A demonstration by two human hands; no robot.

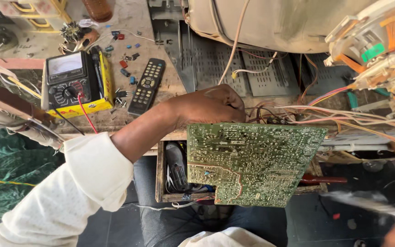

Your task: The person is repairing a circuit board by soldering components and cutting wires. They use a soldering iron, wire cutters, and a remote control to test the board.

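The left hand [213,106] is closed in a grip on the top edge of the green circuit board [252,164], beside the wire bundle [298,114]. The board hangs directly below the grip, solder side up, long axis left to right, over the open drawer [161,176] of the desk [129,116]. The right hand is out of view. A multimeter [69,80] and a remote control [147,85] lie further left.

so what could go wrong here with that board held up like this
The left hand grips the green circuit board at its top edge, where a bundle of wires joins it; tilting it further could strain or tear those wires. The board hangs over an open drawer, so a slip might drop it there.
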